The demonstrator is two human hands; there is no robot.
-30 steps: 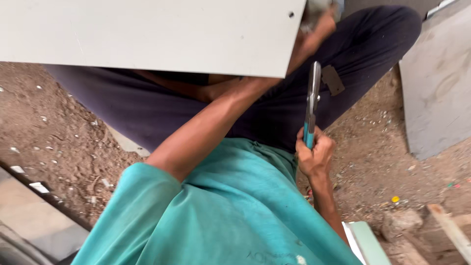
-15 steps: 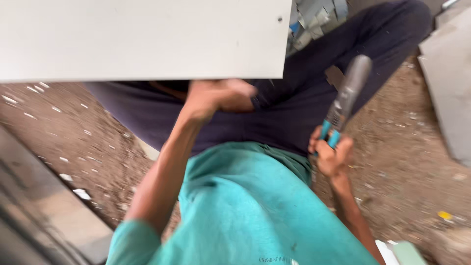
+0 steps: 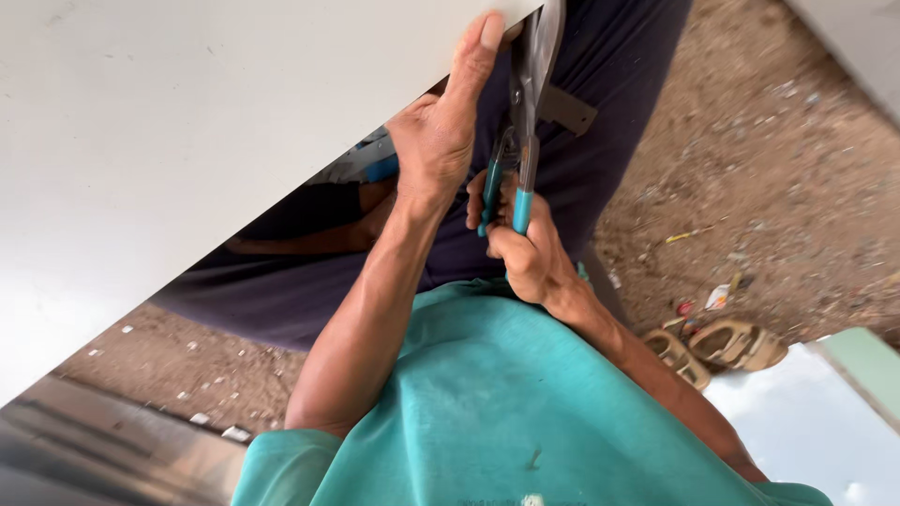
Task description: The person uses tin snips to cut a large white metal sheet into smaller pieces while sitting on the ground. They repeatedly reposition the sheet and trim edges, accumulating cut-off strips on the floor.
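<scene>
A large white flat sheet [image 3: 187,141] fills the upper left. My left hand [image 3: 436,141] grips its lower right edge, thumb stretched up along the corner. Right beside it, my right hand [image 3: 530,258] is closed on the teal handles of a pair of metal snips [image 3: 527,112]. The snips point upward, with their grey blades at the sheet's corner. The blade tips run out of the top of the picture. Under both hands are my dark trousers [image 3: 609,66] and teal shirt [image 3: 487,412].
Dirt ground with small litter [image 3: 750,169] lies to the right. A pair of tan sandals [image 3: 722,347] rests near a pale panel [image 3: 806,422] at the bottom right. A shiny metal sheet [image 3: 94,450] lies at the bottom left.
My left hand has come up from under the sheet and taken its edge. My right hand has brought the snips left, up against the sheet's corner.
</scene>
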